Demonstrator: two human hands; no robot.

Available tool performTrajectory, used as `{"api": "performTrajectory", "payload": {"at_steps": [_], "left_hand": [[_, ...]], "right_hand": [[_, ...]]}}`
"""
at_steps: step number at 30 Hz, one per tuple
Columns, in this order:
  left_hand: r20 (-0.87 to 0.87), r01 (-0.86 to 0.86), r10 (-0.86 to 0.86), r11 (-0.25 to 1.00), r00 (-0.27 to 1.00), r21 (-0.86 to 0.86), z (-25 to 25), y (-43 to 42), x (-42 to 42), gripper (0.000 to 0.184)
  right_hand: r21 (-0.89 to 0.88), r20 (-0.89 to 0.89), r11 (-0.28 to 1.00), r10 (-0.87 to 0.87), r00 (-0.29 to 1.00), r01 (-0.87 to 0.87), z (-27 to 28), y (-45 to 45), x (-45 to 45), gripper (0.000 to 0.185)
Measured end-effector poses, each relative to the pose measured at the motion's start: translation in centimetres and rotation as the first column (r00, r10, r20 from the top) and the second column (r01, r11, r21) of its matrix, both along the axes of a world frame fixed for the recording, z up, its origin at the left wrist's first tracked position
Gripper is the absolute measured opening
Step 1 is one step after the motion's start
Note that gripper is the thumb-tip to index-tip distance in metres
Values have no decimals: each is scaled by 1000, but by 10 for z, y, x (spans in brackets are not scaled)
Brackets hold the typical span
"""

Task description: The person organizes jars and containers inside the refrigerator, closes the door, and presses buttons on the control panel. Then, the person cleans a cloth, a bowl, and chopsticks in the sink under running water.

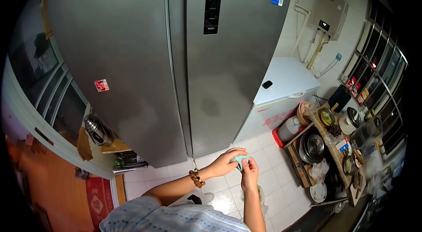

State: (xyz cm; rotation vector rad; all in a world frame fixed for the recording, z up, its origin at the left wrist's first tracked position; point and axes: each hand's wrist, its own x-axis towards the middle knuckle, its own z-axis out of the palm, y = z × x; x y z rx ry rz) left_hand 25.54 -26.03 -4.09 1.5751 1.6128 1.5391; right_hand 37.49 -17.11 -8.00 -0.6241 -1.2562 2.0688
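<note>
Both hands meet in front of my body, low in the head view, over the tiled floor. My left hand [223,164], with a beaded bracelet [197,178] on its wrist, has its fingers closed on a small light-green cloth [239,159]. From the other side my right hand [249,171] pinches the same cloth between thumb and fingers. A large grey refrigerator [215,82] with two doors stands right in front of the hands, its doors closed. A lit display panel [213,4] is on the right door.
Right of the refrigerator stands a white chest freezer [285,78] with a small black object on its lid. Farther right, a shelf [327,133] holds bowls, pans and bags. A steel flask [97,131] is at the left, near a white door frame [48,146].
</note>
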Motion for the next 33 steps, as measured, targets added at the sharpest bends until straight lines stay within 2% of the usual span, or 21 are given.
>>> {"api": "performTrajectory", "payload": {"at_steps": [2,3,5,7,9,11,13,15,16,19,23,24,29,31,33], "left_hand": [[186,5,3,999,982,-44,-4,-9,0,35],[186,-1,9,999,982,-44,-3,-14,0,35],[348,22,58,975,936,-220,0,-24,1,28],[333,-25,95,977,938,-210,-10,-28,0,26],[315,-68,129,978,940,-198,-16,-30,-5,24],[310,-132,216,954,926,-268,-17,-32,-14,20],[295,-79,169,953,940,-294,-18,-29,-25,23],[239,-9,65,974,969,-228,-15,-25,-29,38],[196,45,3,970,981,-239,-11,-22,-31,52],[160,-8,46,974,986,-229,-9,-13,-36,53],[282,-78,130,979,950,-191,-12,-3,-65,40],[278,-112,164,975,947,-192,-12,-2,-71,32],[188,-175,238,937,953,-301,-13,10,-102,27],[162,-205,270,920,949,-334,-16,13,-109,25],[258,-237,278,955,925,-179,-23,19,-118,24]], "right_hand": [[11,20,1000,-2,1000,2,-2,-1,-1,18],[47,44,999,-18,999,16,-4,-2,-1,17],[82,66,996,-33,997,27,-3,-3,-2,19],[174,128,982,-91,988,68,2,-4,-2,23],[180,154,979,-127,980,98,-6,2,-3,27],[190,179,973,-164,970,129,-13,11,-6,31],[189,177,969,-191,965,157,-11,18,-12,34],[161,194,976,-175,965,144,-4,18,-21,34],[161,186,981,-142,972,112,-1,17,-28,34],[206,173,977,-88,981,51,4,18,-48,33],[108,100,993,-59,993,48,4,22,-70,27],[111,72,992,-70,995,62,3,25,-74,22],[89,-14,995,-39,999,40,9,29,-93,17],[156,-18,987,-25,1000,27,24,20,-99,15],[196,37,980,-33,999,25,29,19,-102,13]]}}
